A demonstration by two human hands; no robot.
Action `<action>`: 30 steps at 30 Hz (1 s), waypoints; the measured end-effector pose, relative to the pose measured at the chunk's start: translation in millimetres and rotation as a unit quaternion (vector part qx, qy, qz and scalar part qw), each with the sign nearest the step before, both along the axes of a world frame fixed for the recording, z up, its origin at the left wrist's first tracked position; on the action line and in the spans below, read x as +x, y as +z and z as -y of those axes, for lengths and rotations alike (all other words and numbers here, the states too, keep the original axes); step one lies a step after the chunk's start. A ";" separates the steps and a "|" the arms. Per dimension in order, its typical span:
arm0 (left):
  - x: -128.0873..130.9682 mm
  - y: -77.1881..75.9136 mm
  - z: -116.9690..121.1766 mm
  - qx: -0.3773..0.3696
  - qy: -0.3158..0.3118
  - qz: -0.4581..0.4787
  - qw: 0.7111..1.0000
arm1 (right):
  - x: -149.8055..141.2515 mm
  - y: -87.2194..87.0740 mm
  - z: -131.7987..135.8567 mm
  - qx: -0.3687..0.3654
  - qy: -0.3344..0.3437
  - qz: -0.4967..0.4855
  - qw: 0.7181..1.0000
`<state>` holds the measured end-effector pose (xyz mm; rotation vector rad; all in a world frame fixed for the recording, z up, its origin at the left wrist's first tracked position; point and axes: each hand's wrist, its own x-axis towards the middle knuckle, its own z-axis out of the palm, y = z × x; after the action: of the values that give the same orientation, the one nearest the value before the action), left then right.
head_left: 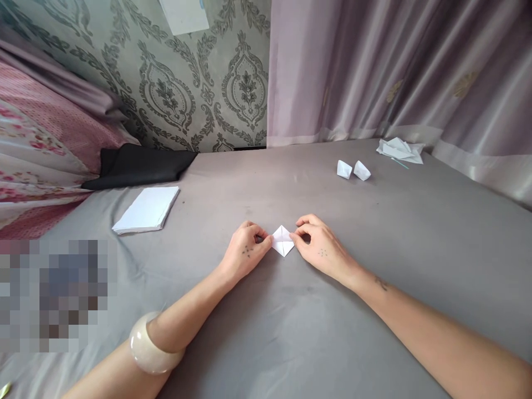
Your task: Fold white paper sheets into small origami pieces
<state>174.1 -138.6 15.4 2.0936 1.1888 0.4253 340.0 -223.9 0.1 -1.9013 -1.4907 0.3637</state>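
A small white folded paper piece [283, 240], diamond-shaped, lies on the grey bedsheet [266, 332] in the middle. My left hand [246, 250] pinches its left corner with fingers curled. My right hand [319, 246] pinches its right corner the same way. Both hands rest on the sheet. A pale bangle [150, 344] sits on my left forearm.
A stack of white paper sheets [147, 209] lies at the left, with a black cloth [139, 165] behind it. Two small folded paper pieces [353, 169] sit at the back right, and crumpled white paper [399, 149] lies by the pink curtain [394, 72]. Floral bedding [37, 155] is piled at far left.
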 end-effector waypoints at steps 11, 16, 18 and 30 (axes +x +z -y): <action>1.8 -2.5 -3.1 -0.013 0.009 -0.008 1.000 | 4.2 -2.1 -2.8 -0.005 0.004 -0.002 1.000; 0.3 -2.4 -5.4 -0.016 0.001 -0.009 1.000 | 3.8 1.9 -3.1 -0.022 0.005 -0.015 1.000; -0.6 -3.9 -6.5 -0.001 -0.005 0.002 1.000 | 3.8 2.7 -3.1 -0.029 0.006 -0.019 0.999; -4.8 -11.1 -4.8 0.093 -0.176 0.007 0.980 | 31.8 -3.9 -2.7 -0.036 0.013 -0.121 0.992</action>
<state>169.3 -133.9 4.3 2.3991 0.7705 0.3956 371.8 -221.1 -3.8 -1.8216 -1.3568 0.6442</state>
